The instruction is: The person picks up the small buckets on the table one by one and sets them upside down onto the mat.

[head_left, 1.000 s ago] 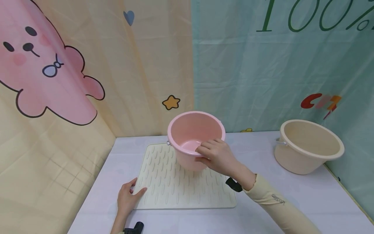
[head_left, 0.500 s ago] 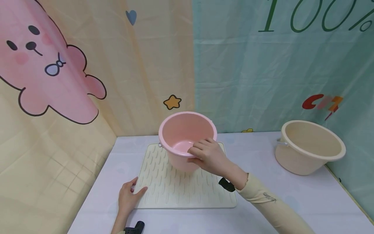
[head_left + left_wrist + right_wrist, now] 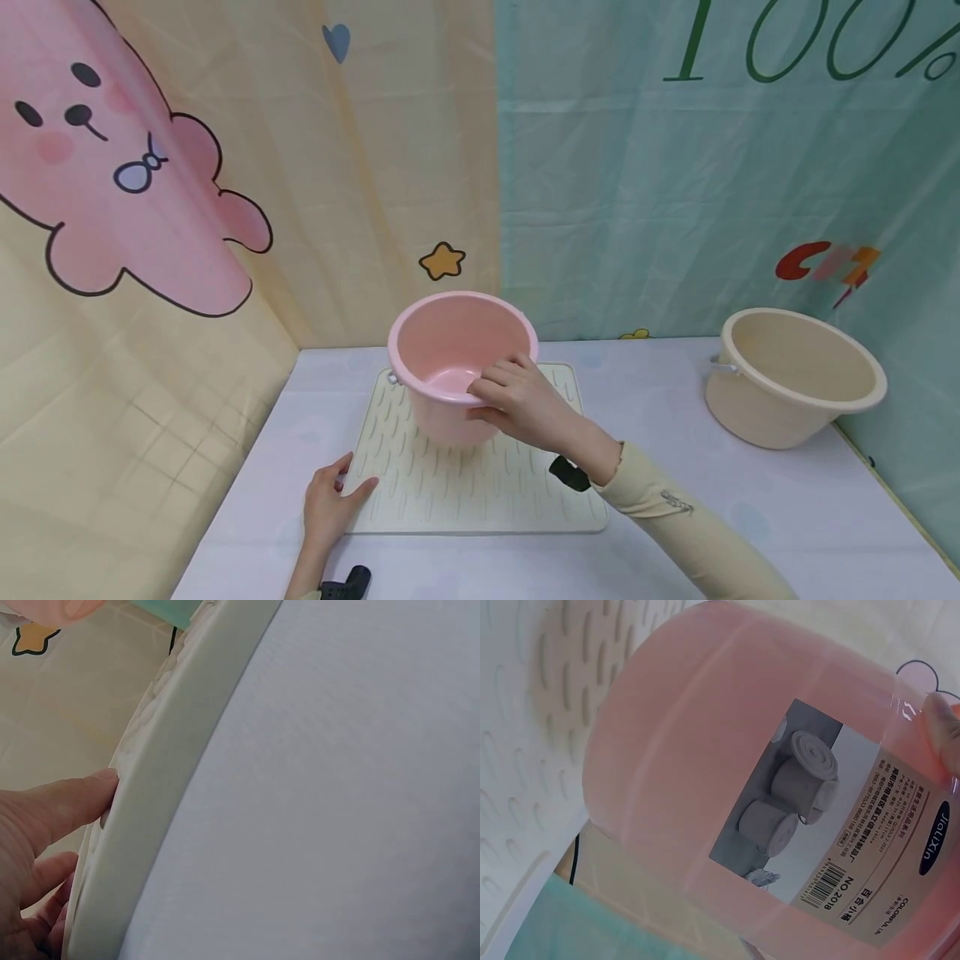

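While the left hand (image 3: 326,504), thumb and fingers apart, touches the mat (image 3: 472,508) at 8 o'clock, the pink bucket (image 3: 435,417) is over it — mouth up, long axis near vertical, inner floor showing — pinched at 5 o'clock by the right hand (image 3: 521,404); the cream bucket (image 3: 757,408), mouth up, sits at 3 o'clock.

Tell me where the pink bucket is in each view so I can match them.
Head: the pink bucket is near the center.
Left wrist: part of the pink bucket, top-left corner.
Right wrist: the pink bucket fills the middle.
Shared landmark: the pale mat, visible in all three.
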Tool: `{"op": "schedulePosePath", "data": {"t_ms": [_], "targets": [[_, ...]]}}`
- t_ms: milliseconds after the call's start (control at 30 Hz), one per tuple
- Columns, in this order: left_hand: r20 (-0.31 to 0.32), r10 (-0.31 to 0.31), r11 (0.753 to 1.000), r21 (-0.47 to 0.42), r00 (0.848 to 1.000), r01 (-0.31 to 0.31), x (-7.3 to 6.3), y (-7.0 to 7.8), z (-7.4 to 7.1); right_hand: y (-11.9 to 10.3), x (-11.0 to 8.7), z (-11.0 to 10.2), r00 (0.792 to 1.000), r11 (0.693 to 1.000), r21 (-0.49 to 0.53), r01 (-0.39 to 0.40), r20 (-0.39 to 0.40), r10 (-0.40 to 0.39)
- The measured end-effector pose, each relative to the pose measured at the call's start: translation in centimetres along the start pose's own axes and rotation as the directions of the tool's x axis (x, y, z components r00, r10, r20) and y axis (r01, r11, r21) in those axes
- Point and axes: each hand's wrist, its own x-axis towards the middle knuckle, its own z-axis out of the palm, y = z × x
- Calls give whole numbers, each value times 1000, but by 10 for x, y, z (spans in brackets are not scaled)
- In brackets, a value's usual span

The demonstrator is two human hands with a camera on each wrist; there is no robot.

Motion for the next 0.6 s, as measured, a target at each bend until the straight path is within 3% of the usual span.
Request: {"op": "schedulePosePath", "data": {"t_ms": [267, 467, 600], "targets": [[-30, -4, 999, -40, 1000, 3, -1, 5, -1, -1, 1, 5, 1000, 1000, 31, -2, 10, 2], [-106, 68, 996, -57, 992, -74, -2, 19, -1, -3, 1, 6, 1000, 999, 33, -6, 10, 6], [-99, 95, 988, -114, 990, -107, -1, 34, -3, -3, 1, 7, 1000, 999, 35, -1, 8, 1]]}}
